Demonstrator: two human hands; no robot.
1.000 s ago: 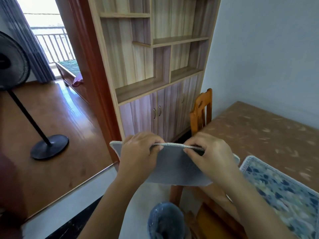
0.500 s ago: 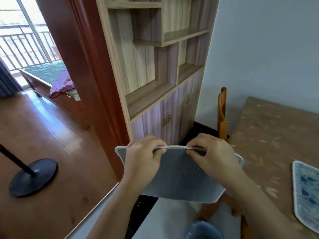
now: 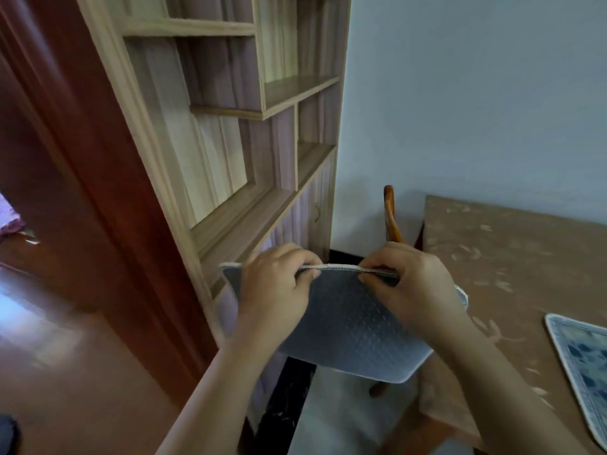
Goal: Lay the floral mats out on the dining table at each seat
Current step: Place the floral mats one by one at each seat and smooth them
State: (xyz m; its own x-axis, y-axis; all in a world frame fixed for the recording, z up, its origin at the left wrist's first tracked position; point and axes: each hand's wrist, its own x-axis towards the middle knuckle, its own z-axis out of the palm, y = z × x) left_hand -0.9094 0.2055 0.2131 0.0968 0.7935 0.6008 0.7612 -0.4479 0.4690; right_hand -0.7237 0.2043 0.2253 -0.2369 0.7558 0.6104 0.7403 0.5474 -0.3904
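I hold a mat (image 3: pixel 348 326) in the air with its grey dotted underside facing me and its floral side hidden. My left hand (image 3: pixel 277 292) and my right hand (image 3: pixel 410 287) each pinch its top edge, close together. It hangs just left of the brown patterned dining table (image 3: pixel 512 257), over the gap by the table's corner. A second mat (image 3: pixel 584 356), floral side up in blue and white, lies flat on the table at the right edge of view.
A wooden chair back (image 3: pixel 391 215) stands beyond my right hand against the table's end. A tall wooden shelf cabinet (image 3: pixel 249 152) and a red-brown door frame (image 3: pixel 98 192) stand to the left. The pale wall (image 3: pixel 476 93) runs behind the table.
The view has swung left and closer to the cabinet, so the fan and the blue bin have left the frame. Both hands keep the same grip on the mat's top edge.
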